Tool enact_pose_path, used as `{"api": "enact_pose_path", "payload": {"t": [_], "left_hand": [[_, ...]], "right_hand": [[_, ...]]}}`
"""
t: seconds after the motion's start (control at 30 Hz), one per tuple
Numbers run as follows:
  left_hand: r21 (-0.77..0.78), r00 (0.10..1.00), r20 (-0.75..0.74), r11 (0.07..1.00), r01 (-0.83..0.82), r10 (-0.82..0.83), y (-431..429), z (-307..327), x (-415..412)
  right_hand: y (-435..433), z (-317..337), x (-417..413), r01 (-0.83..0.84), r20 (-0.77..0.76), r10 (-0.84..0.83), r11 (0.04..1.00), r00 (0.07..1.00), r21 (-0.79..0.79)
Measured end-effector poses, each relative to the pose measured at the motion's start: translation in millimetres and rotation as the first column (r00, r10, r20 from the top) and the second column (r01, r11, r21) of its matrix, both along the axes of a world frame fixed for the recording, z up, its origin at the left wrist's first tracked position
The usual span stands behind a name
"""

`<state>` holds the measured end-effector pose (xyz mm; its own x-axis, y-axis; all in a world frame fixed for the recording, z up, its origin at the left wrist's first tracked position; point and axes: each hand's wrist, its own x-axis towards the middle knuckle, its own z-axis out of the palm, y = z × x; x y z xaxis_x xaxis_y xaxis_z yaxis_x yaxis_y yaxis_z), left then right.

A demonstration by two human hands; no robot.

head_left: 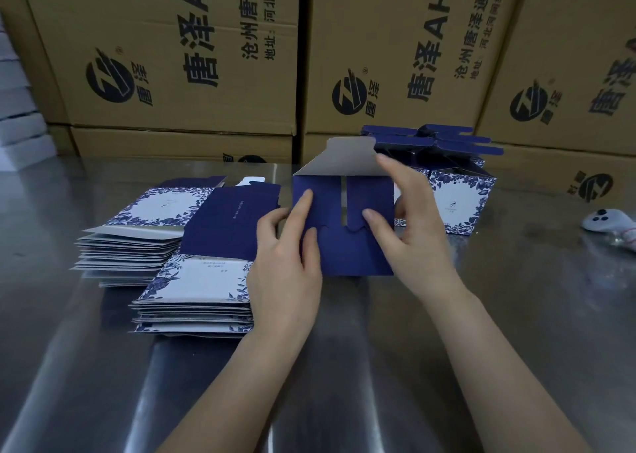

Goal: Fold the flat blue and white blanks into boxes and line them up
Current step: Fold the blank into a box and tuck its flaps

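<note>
We see a half-folded box (344, 253) held in the middle of the steel table (103, 366). Its dark blue end faces us and its lower edge seems to rest on the steel. The left hand (285, 266) grips it from nine o'clock. The forefinger (303, 203) lies straight along the left flap and the thumb (309, 242) presses the same flap lower down. The other fingers curl round the left wall, mostly out of our sight.

The right hand (416, 225) holds the three o'clock side. Its thumb (375, 220) presses on the right flap, and its raised forefinger (390, 167) touches the edge of the grey flap (347, 158) that stands up at twelve o'clock. The remaining fingers wrap behind the right wall. The two blue flaps meet with a narrow slot between them, not quite closed.

At nine o'clock from the box lie two stacks of flat blanks, the far stack (137, 246) and the near stack (196, 297). A loose blank (230, 222) lies dark side up across them, just beside the left hand. At one o'clock a cluster of finished boxes (454, 194) stands, tops open, partly behind the right hand. At three o'clock, well apart, lies a small white device (605, 223). Brown printed cartons (172, 57) wall the table's far edge.
</note>
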<state>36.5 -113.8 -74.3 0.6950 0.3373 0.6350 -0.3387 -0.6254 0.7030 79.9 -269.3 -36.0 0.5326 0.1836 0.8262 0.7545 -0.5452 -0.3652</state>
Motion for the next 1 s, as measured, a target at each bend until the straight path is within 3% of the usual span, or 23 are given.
{"api": "enact_pose_path", "payload": {"t": [0.17,0.33,0.5,0.63,0.83,1.0], "left_hand": [[-0.106,0.998,0.004,0.993,0.056,-0.056,-5.9,4.5,-3.3],[-0.318,0.993,-0.002,0.941,0.115,-0.122,-4.3,5.5,0.6],[-0.440,0.976,0.053,0.873,0.213,-0.211,-1.1,11.4,1.4],[-0.572,0.939,0.165,0.747,0.339,-0.301,2.3,20.5,-1.3],[-0.665,0.793,0.327,0.471,0.580,-0.514,10.7,30.6,-3.4],[-0.654,0.756,0.307,0.449,0.609,-0.578,13.3,31.5,-4.3]], "right_hand": [[3.6,-0.2,0.0,-0.090,-0.171,0.160,0.930,0.972,0.358],[4.9,2.6,0.7,-0.100,-0.262,0.235,0.891,0.936,0.443],[0.7,5.3,-0.6,-0.185,-0.329,0.504,0.726,0.799,0.663],[0.2,11.2,-6.7,-0.235,-0.283,0.583,0.655,0.761,0.718],[5.8,20.1,-21.9,-0.259,-0.239,0.521,0.708,0.819,0.656],[5.0,27.5,-27.1,-0.290,-0.218,0.582,0.652,0.783,0.701]]}}
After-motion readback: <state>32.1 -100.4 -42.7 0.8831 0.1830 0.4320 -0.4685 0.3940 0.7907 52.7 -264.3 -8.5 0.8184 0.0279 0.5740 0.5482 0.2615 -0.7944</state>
